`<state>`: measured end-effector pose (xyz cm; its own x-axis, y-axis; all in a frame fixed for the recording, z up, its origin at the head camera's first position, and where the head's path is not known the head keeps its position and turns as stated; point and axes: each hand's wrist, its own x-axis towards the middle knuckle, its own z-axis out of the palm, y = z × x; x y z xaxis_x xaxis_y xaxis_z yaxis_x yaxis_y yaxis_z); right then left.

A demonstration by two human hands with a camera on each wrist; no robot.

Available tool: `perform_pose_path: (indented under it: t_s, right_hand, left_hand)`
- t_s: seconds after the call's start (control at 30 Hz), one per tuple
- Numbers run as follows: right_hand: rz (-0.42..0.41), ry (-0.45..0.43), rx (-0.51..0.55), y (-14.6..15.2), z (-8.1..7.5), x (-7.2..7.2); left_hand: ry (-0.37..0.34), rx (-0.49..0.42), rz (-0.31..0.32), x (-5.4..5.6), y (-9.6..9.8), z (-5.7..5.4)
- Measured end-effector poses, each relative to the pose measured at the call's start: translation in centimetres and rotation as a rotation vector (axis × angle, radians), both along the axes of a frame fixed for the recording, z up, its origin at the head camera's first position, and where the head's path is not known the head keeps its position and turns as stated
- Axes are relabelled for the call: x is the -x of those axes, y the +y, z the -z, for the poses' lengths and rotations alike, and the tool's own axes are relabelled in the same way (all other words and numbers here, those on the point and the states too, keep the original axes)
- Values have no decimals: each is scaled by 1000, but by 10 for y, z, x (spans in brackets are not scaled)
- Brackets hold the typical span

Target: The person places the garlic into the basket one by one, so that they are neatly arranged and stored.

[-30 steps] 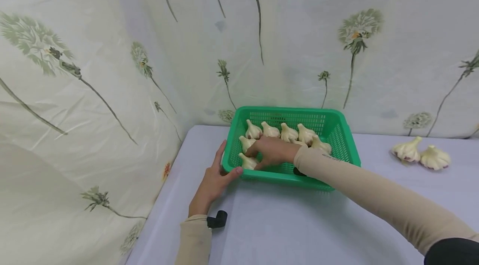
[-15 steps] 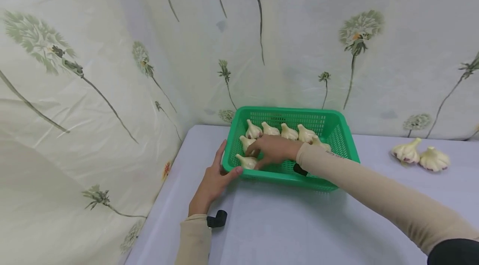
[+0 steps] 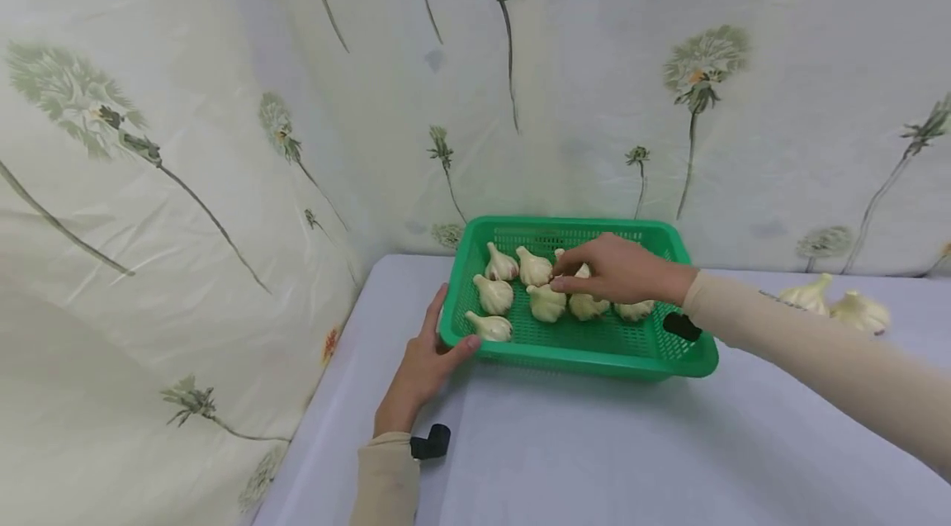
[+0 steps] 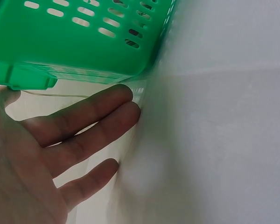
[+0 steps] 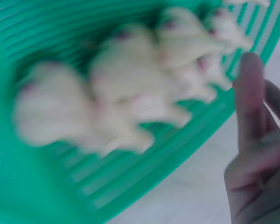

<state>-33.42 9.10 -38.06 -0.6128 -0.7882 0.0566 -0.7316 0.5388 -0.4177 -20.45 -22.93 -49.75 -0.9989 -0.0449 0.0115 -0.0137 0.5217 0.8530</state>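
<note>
A green plastic basket (image 3: 587,359) stands on the table with several garlic bulbs inside. My left hand (image 3: 420,373) is at its front left corner, thumb by the front rim and fingers along the left side. In the left wrist view, three fingers (image 4: 91,140) extend nearly straight below the basket's wall. My right hand (image 3: 620,268) is over the basket, its fingers loosely bent and holding nothing; it hides part of the back row. Close to its fingertips is a garlic bulb (image 3: 546,305). Another garlic bulb (image 3: 490,328) lies in the front left corner, below a bulb (image 3: 494,295).
Two more garlic bulbs, one left (image 3: 806,295) and one right (image 3: 860,313), lie on the table right of the basket, partly behind the right sleeve (image 3: 810,344). A flower-printed curtain (image 3: 594,97) hangs behind the white-covered table (image 3: 565,452).
My right hand has let go of a garlic bulb at the basket's left and moved up and right over the bulbs. The front left bulb now lies tilted. The left hand stays put.
</note>
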Motion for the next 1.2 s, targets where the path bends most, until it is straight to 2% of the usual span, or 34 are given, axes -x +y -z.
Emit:
perform_pose_path:
  t_s: [0.17, 0.3, 0.6, 0.77, 0.9, 1.03, 1.2]
  right_hand:
    - [168, 119, -10, 57, -4, -1]
    - [268, 157, -50, 98, -4, 1]
    - [430, 171, -204, 179, 8, -6]
    - [545, 142, -290, 225, 20, -11]
    - [602, 137, -340, 257, 31, -12]
    - [646, 129, -379, 282, 42, -15]
    - [690, 120, -380, 295, 56, -21]
  left_hand:
    - [-3, -20, -8, -1, 5, 0]
    - [4, -30, -3, -2, 6, 1]
    - [12, 12, -17, -3, 6, 2]
    - [16, 29, -15, -2, 6, 3]
    - [24, 35, -12, -3, 6, 3]
    - [29, 35, -14, -2, 6, 4]
    - [28, 39, -15, -2, 7, 5]
